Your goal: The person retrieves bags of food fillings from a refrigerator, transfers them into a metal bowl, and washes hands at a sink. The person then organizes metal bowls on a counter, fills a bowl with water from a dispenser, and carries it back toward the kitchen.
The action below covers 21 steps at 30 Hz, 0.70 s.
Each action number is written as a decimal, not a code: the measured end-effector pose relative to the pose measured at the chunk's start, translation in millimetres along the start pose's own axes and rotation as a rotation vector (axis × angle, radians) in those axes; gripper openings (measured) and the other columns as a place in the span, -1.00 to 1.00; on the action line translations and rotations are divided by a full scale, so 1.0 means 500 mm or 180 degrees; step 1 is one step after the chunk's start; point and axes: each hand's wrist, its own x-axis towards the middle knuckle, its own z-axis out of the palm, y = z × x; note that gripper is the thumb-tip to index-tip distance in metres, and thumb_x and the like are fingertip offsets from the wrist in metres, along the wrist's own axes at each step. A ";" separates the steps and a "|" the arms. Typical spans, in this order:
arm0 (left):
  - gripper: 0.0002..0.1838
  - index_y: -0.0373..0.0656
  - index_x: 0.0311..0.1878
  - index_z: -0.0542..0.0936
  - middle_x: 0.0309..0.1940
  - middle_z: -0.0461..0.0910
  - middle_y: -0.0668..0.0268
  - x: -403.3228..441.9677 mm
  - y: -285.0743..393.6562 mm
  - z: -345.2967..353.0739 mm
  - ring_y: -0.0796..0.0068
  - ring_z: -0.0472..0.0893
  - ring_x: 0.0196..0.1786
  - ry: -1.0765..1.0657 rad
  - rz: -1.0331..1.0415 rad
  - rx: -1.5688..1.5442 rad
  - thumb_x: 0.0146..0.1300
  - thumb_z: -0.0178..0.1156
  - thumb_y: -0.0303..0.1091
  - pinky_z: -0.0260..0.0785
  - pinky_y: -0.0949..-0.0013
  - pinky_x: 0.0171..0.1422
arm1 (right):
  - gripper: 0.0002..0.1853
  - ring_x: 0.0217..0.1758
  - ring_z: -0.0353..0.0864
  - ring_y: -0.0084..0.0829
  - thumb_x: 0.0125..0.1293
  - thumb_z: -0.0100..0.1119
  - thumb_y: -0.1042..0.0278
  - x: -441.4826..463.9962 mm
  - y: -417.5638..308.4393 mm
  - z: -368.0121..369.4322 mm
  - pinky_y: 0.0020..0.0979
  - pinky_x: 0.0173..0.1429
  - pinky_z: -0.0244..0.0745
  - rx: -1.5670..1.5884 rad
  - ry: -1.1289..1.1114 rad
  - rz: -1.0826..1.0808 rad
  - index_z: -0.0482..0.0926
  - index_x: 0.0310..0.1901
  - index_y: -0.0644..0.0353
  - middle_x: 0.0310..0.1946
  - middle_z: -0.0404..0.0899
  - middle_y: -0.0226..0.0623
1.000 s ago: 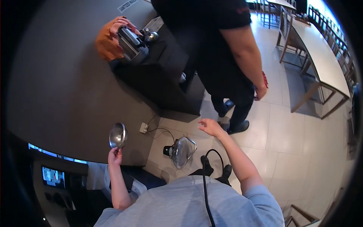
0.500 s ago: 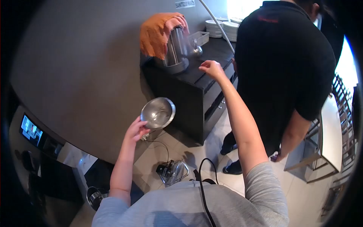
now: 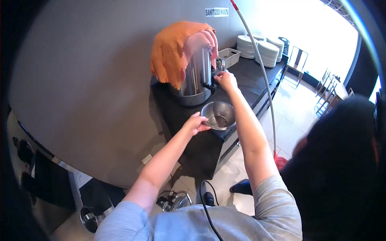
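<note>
My left hand (image 3: pixel 197 123) grips the rim of a shiny metal bowl (image 3: pixel 228 114), thumb inside and fingers beneath. The bowl is tilted a little towards me, in front of and below the tap (image 3: pixel 210 86) of a tall steel drink urn (image 3: pixel 192 90). At that tap are the pinched fingers of my right hand (image 3: pixel 227 81), closed about its black handle, which they partly hide. An orange cloth (image 3: pixel 169 48) and a pink cloth (image 3: pixel 197 42) drape over the urn's top. No stream of liquid can be made out.
The urn stands on a black counter (image 3: pixel 251 76) with a white basket (image 3: pixel 230 57) and stacked white plates (image 3: pixel 267 54) behind. A long-handled mop (image 3: pixel 263 72) leans along its right side. A person in black (image 3: pixel 333 156) bends close on my right.
My left hand has carried the bowl up and right to the urn. My right hand has reached the tap. The person in black has bent lower, and the view has shifted.
</note>
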 end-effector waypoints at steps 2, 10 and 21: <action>-0.66 -0.19 -0.10 0.23 -0.35 0.39 0.18 0.091 -0.006 0.005 0.35 0.51 -0.49 0.0231 -0.0075 0.0004 0.01 -0.05 -0.57 0.51 0.35 -0.47 | -0.61 -0.28 0.54 -0.21 -0.07 0.20 0.04 0.026 0.008 0.020 -0.31 -0.16 0.41 -0.0037 -0.0307 0.0096 0.55 -0.28 0.16 -0.40 0.56 -0.17; -0.65 -0.30 -0.10 0.25 -0.35 0.44 0.03 0.263 -0.019 -0.070 0.16 0.54 -0.44 0.0785 -0.0494 0.0418 -0.05 -0.14 -0.62 0.49 0.21 -0.51 | -0.74 -0.60 0.54 -0.40 -0.07 0.27 0.32 0.109 0.122 0.137 -0.44 -0.51 0.48 0.1228 -0.1100 0.0335 0.51 -0.43 0.35 -0.59 0.50 -0.19; -0.69 -0.22 -0.08 0.22 -0.33 0.43 0.06 0.302 -0.055 -0.089 0.22 0.53 -0.46 0.0927 -0.0425 0.0462 0.05 -0.13 -0.60 0.50 0.25 -0.51 | -0.75 -0.54 0.44 -0.59 0.12 0.10 0.24 0.060 0.201 0.152 -0.60 -0.50 0.37 0.3769 -0.1663 0.1623 0.48 -0.34 0.30 -0.59 0.46 -0.39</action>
